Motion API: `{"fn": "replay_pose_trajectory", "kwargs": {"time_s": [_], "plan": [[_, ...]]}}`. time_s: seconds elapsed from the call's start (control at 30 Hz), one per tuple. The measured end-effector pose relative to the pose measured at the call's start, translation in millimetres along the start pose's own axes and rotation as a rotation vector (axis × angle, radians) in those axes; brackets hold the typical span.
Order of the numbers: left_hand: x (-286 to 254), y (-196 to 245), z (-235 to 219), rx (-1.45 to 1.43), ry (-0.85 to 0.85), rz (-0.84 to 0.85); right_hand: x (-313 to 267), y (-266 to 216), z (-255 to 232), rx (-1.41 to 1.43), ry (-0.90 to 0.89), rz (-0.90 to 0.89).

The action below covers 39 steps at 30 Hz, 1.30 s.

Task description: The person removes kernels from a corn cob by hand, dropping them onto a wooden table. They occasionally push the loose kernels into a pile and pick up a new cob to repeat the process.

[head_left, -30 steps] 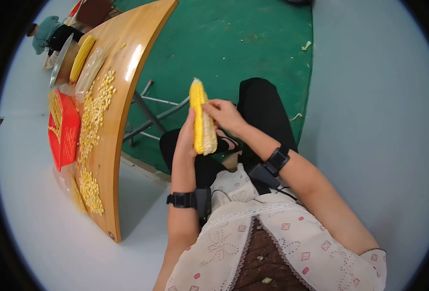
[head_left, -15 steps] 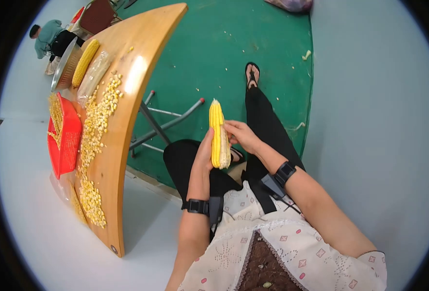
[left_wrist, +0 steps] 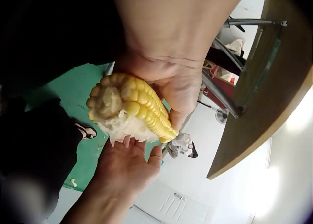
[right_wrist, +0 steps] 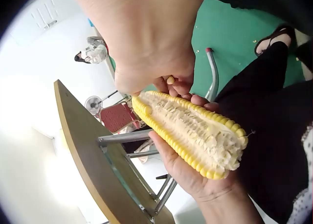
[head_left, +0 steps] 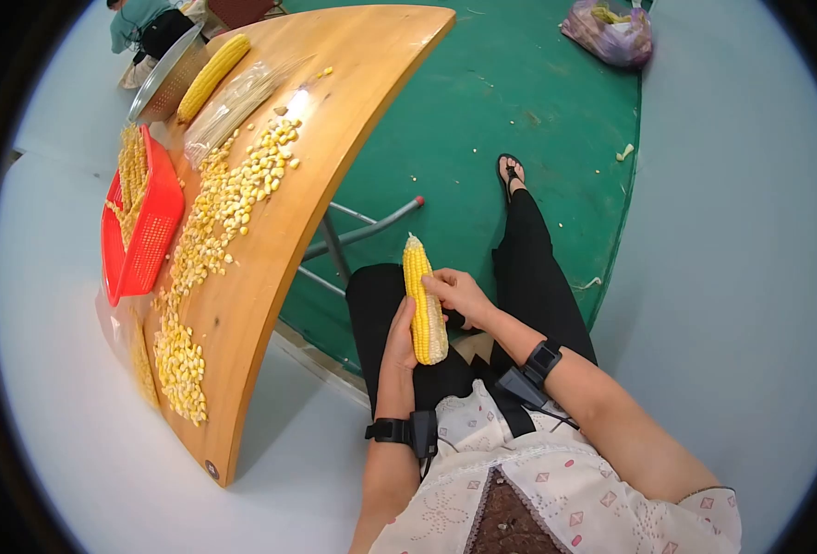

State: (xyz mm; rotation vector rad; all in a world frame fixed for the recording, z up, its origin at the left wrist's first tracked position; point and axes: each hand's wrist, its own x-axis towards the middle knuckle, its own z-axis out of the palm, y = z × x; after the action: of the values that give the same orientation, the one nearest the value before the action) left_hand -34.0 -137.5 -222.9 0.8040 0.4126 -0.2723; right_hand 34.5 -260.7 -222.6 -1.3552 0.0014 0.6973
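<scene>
Holding a tapered yellow ear of corn [head_left: 421,309], partly stripped to pale cob, above the lap, grasped in the left hand [head_left: 400,337]; gripping its upper part with thumb and curled fingers of the right hand [head_left: 461,295], with a loose yellow kernel [right_wrist: 170,80] among them; off to the left, scattered yellow kernels [head_left: 210,217] on a light-brown wooden table [head_left: 357,88], beside a red perforated plastic basket [head_left: 156,242]

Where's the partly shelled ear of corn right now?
Head view, near the middle: the partly shelled ear of corn is in the left hand, right hand touching its other side, right of the wooden table.
</scene>
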Motion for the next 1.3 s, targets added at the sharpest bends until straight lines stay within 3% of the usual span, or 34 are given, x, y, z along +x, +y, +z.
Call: {"fn": "replay_pose_trajectory", "kwargs": {"time_s": [0.03, 0.17, 0.27, 0.37, 0.47, 0.77, 0.97, 1.1, 1.3], "plan": [[0.6, -2.4, -6.4, -0.074, -0.008, -0.032, -2.0, -3.3, 4.9, -0.155, 0.031, -0.046], [6.9, -6.8, -7.6, -0.206, -0.003, -0.068, 0.1, -1.1, 2.6, -0.199, 0.015, -0.054], [10.1, -6.1, -6.5, -0.205, -0.033, -0.09, -4.4, -9.6, -2.1, -0.28, 0.014, -0.119], [12.7, -8.6, -6.9, -0.152, -0.02, -0.081, 5.1, 15.9, -8.6, -0.268, 0.034, -0.152], [14.2, -16.7, -10.6, -0.103, -0.005, -0.052, 5.4, 14.6, -13.9, -0.056, -0.085, -0.017], [10.3, -13.9, -6.6, -0.012, 0.017, 0.034, 13.3, 24.9, -16.2, 0.181, -0.062, 0.084], [12.5, -22.2, -16.0, -0.013, 0.025, 0.006, 1.0, 12.5, -4.9, -0.01, 0.05, -0.029], [8.1, -15.6, -12.1, -0.096, 0.02, -0.069, 1.4, 18.0, -5.9, -0.102, 0.047, -0.099], [2.8, -13.4, -11.1, -0.117, 0.009, -0.051, 1.8, 20.6, -5.2, -0.162, -0.004, -0.125]]}}
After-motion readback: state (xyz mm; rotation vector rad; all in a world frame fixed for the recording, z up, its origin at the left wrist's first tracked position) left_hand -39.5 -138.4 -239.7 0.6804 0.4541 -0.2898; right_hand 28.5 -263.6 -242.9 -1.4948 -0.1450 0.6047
